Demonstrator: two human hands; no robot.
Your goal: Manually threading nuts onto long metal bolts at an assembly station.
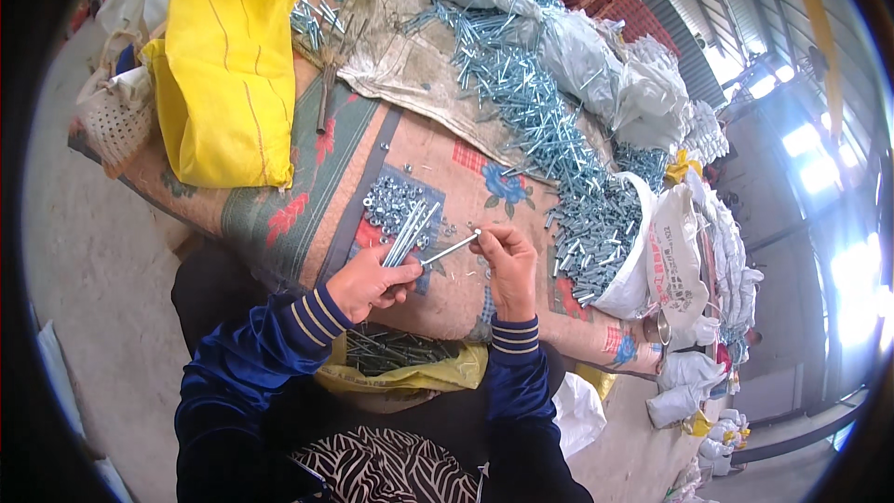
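My left hand (372, 281) is closed around a bundle of long silvery bolts (408, 235) that fan out away from me. One more bolt (451, 250) reaches across from the left hand's fingertips to my right hand (508, 265). The right thumb and fingers pinch its far end, where a small bright piece shows; whether that is a nut or the bolt's head I cannot tell. Just beyond the left hand, a heap of small metal nuts (384, 200) lies on the patterned cloth (438, 144), with a few loose ones around it.
Many bolts (531, 84) spread across the far right, some spilling from a white sack (638, 251). A yellow sack (228, 65) stands at the far left beside a woven basket (114, 121). Dark bolts (396, 351) fill a yellow bag (466, 368) at my lap.
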